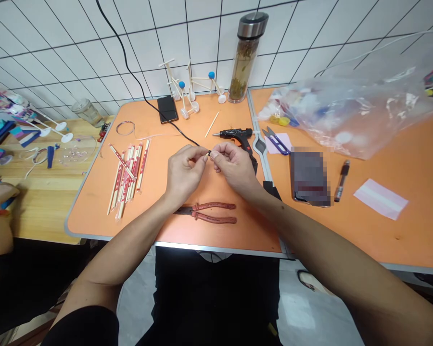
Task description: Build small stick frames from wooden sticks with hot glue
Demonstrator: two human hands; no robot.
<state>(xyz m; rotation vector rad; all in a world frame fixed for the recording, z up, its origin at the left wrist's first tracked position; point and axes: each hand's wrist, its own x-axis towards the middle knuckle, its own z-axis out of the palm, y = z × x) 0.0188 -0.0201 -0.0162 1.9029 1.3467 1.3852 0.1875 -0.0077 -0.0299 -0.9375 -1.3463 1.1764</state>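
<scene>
Head view: left hand (183, 177) and right hand (237, 168) together, fingertips pinching a tiny dark piece (209, 153), material unclear, over the flat orange tabletop (92, 206); a loosened pinch could drop it.

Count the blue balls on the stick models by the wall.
2. Left blue ball: up and right of the black smartphone. Right blue ball: left of the bottle. None looks hidden.

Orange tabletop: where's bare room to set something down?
Front right, between pink-and-white paper slip and tabletop's front edge; narrower, between red-wrapped pale sticks and left hand. Crowded: back right, by clear plastic bag; centre, around black glue gun.
</scene>
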